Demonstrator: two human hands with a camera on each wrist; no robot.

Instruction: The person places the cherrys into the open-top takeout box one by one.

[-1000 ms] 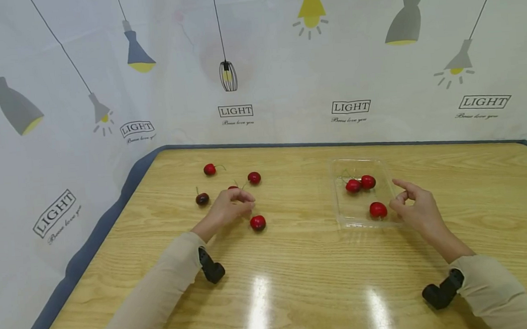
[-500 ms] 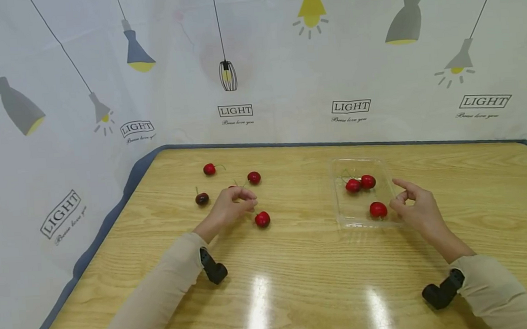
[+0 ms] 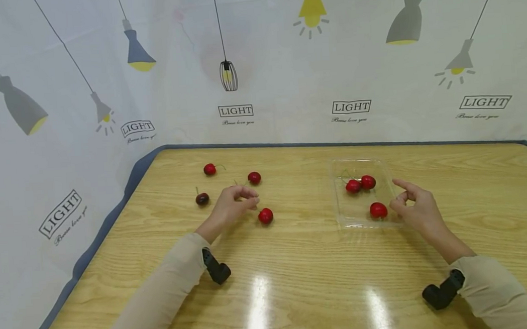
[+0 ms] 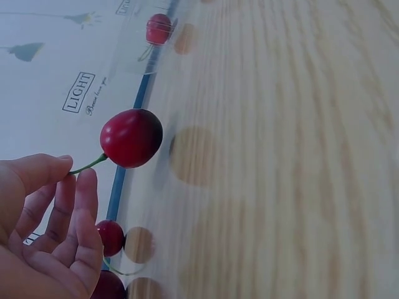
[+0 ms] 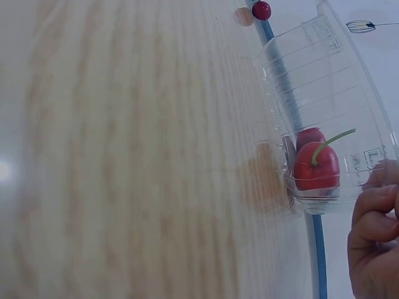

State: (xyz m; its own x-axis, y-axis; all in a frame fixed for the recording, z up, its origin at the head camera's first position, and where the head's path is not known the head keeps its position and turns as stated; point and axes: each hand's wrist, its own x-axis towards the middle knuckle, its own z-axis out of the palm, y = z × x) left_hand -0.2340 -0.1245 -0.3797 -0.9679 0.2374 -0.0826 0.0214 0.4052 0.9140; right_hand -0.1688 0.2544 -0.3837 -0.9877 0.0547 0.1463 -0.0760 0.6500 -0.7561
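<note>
My left hand [image 3: 232,205] pinches a cherry by its green stem between thumb and forefinger. The red cherry [image 3: 265,215] hangs from the stem, a little off the wood in the left wrist view. On the right stands a clear plastic box [image 3: 352,210], with three red cherries inside: a pair [image 3: 368,182] near the back and one [image 3: 378,210] at the front right. My right hand [image 3: 420,210] holds the box's right rim. A finger shows through the clear wall in the right wrist view, where the thumb's grip is partly cut off.
Loose cherries lie left of the middle: one [image 3: 209,169] far back, one [image 3: 254,177] behind the left hand, a dark one [image 3: 202,199] to its left. Another is mostly hidden by that hand. A lamp-printed cloth [image 3: 276,73] borders the wooden table [image 3: 316,282].
My left hand has moved slightly right, and the cherry on its stem has shifted right and a little farther back. My right hand and the box have stayed put.
</note>
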